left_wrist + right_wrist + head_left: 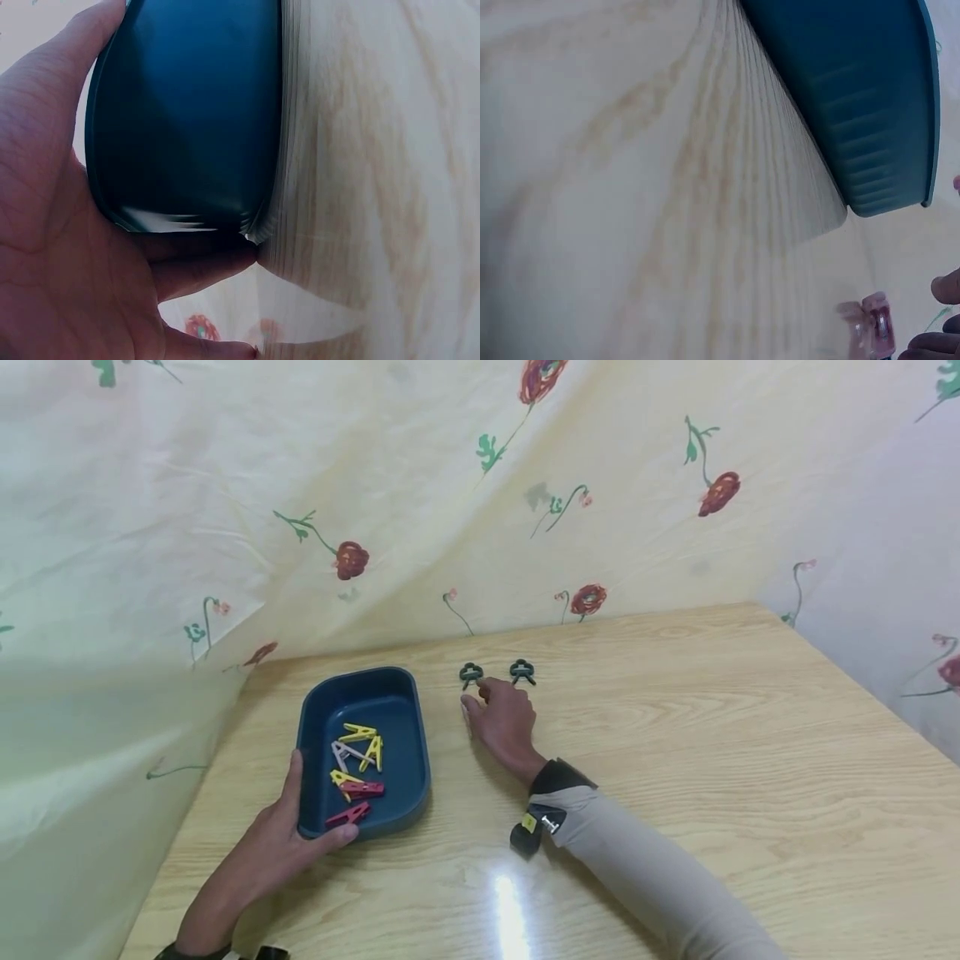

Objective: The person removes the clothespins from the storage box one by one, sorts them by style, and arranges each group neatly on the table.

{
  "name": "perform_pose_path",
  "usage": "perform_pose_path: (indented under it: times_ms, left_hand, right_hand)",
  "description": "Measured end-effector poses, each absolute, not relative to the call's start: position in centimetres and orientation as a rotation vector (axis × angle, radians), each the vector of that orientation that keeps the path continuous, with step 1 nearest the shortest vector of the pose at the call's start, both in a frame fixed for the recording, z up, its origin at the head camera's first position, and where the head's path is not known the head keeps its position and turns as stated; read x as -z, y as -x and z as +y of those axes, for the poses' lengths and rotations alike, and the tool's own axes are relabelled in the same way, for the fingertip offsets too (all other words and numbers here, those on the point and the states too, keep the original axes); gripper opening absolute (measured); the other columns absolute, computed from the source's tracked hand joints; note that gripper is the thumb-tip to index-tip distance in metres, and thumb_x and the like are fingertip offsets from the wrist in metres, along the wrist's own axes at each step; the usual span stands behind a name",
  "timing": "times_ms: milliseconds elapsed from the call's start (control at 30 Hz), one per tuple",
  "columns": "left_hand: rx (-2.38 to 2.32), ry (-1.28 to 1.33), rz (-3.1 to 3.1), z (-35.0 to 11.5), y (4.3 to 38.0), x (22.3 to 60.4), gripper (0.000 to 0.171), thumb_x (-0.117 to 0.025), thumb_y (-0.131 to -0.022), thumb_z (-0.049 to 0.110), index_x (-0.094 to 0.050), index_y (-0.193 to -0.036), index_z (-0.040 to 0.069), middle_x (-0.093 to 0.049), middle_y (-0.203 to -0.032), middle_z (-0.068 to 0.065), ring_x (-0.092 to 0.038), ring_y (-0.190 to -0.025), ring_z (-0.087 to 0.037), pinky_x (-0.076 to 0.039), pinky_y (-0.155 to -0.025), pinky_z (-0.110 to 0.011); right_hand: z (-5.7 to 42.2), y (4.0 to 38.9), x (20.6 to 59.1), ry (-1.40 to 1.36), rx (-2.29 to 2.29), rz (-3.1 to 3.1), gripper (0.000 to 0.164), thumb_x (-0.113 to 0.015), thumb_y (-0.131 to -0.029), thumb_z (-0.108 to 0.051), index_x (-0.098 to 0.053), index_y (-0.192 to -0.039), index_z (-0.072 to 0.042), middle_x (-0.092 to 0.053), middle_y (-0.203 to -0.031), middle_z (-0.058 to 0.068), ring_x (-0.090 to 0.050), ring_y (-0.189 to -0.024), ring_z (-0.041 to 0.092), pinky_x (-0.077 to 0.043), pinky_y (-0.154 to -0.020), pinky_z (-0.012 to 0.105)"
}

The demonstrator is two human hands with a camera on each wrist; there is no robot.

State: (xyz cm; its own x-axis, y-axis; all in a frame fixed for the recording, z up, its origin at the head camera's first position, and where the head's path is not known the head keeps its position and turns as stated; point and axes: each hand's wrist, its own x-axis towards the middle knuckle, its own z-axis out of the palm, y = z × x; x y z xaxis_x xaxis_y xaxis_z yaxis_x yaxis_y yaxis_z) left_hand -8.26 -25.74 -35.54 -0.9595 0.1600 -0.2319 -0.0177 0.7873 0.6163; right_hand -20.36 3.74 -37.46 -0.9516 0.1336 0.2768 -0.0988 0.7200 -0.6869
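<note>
My left hand (273, 835) lies against the near left corner of a dark blue plastic tray (417, 727). Its thumb runs along the near wall and its straight fingers along the left side. Inside the tray are several small clips: yellow clips (360, 732), a pale pink clip (351, 752) and red clips (363, 789). Right of the tray, my right hand (504, 718) reaches over the table, thumb and index finger apart. The index fingertip overlaps the lower edge of a dark clip (471, 672). A second dark clip (522, 671) stands just beyond the knuckles.
The wooden table (712, 718) extends far to the right. Behind it hangs a pale cloth (420, 527) printed with red flowers, meeting the table's back edge close behind the dark clips. In the right wrist view a reddish, blurred object (879, 326) lies near the fingertips.
</note>
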Motion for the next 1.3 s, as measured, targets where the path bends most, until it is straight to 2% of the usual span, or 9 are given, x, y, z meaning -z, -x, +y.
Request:
perform_pose_path:
  times_ms: [267,500,767,833,967,1100,1200,1300]
  left_hand:
    - [-0.967,-0.142,2.704,-25.3,8.5,35.5,0.124,-0.068,-0.087,0.060,0.027,-0.154,0.018,-0.010,-0.161,-0.032,-0.027,-0.141,-0.053,-0.033,-0.105,-0.069]
    - [-0.975,-0.171,2.715,-24.8,8.8,35.0,0.124,-0.068,-0.086,0.060,0.027,-0.154,0.019,-0.009,-0.162,-0.030,-0.028,-0.141,-0.053,-0.033,-0.104,-0.069]
    - [-0.969,-0.160,2.712,-24.7,8.7,35.1,0.124,-0.068,-0.086,0.061,0.027,-0.154,0.019,-0.008,-0.162,-0.030,-0.027,-0.141,-0.053,-0.031,-0.105,-0.069]
    - [-0.973,-0.149,2.710,-24.8,8.6,35.3,0.124,-0.068,-0.086,0.061,0.027,-0.154,0.019,-0.009,-0.162,-0.030,-0.028,-0.141,-0.052,-0.031,-0.106,-0.068]
    - [-0.945,-0.091,2.687,-24.8,8.2,35.5,0.126,-0.068,-0.085,0.064,0.029,-0.153,0.020,-0.008,-0.161,-0.031,-0.027,-0.141,-0.053,-0.030,-0.107,-0.068]
    - [-0.901,-0.066,2.672,-25.0,8.1,35.5,0.126,-0.066,-0.086,0.064,0.031,-0.152,0.019,-0.008,-0.161,-0.032,-0.026,-0.141,-0.053,-0.031,-0.106,-0.067]
    - [-0.876,-0.064,2.670,-25.1,8.0,35.5,0.125,-0.065,-0.087,0.063,0.031,-0.152,0.018,-0.010,-0.160,-0.033,-0.029,-0.140,-0.053,-0.033,-0.105,-0.067]
    - [-0.861,-0.052,2.666,-25.2,8.1,35.5,0.124,-0.064,-0.087,0.064,0.032,-0.151,0.017,-0.011,-0.159,-0.034,-0.030,-0.139,-0.054,-0.033,-0.105,-0.067]
  right_hand:
    - [2.5,19.9,36.7,-0.076,-1.067,-2.533,0.030,-0.074,-0.091,-0.030,-0.075,-0.111,-0.008,-0.076,-0.102,0.011,-0.073,-0.087,0.024,-0.057,-0.069,0.048]
    - [1.3,19.2,35.3,-0.138,-1.092,-2.469,0.035,-0.073,-0.092,-0.031,-0.074,-0.115,-0.005,-0.074,-0.106,0.014,-0.072,-0.096,0.026,-0.058,-0.073,0.047]
    - [-0.9,17.9,33.1,-0.236,-1.112,-2.510,0.038,-0.068,-0.096,-0.036,-0.072,-0.122,-0.009,-0.073,-0.115,0.008,-0.070,-0.102,0.022,-0.056,-0.080,0.043]
    - [-1.7,17.5,32.7,-0.269,-1.107,-2.534,0.038,-0.068,-0.095,-0.038,-0.072,-0.123,-0.011,-0.073,-0.116,0.007,-0.071,-0.090,0.021,-0.056,-0.073,0.039]
    - [-3.2,16.8,32.4,-0.362,-1.066,-2.621,0.041,-0.066,-0.096,-0.042,-0.071,-0.123,-0.012,-0.072,-0.117,0.003,-0.071,-0.087,0.016,-0.054,-0.068,0.028]
    - [-4.5,16.3,32.5,-0.511,-1.027,-2.739,0.040,-0.067,-0.096,-0.040,-0.072,-0.121,-0.010,-0.075,-0.107,0.003,-0.069,-0.077,0.009,-0.052,-0.062,0.019]
    - [-5.2,16.2,32.8,-0.629,-0.969,-2.815,0.037,-0.069,-0.095,-0.037,-0.074,-0.118,-0.009,-0.075,-0.103,0.003,-0.064,-0.068,0.005,-0.050,-0.058,0.016]
    - [-5.9,16.4,33.3,-0.711,-0.857,-2.869,0.034,-0.071,-0.094,-0.037,-0.076,-0.115,-0.011,-0.075,-0.106,0.001,-0.063,-0.072,0.004,-0.051,-0.060,0.016]
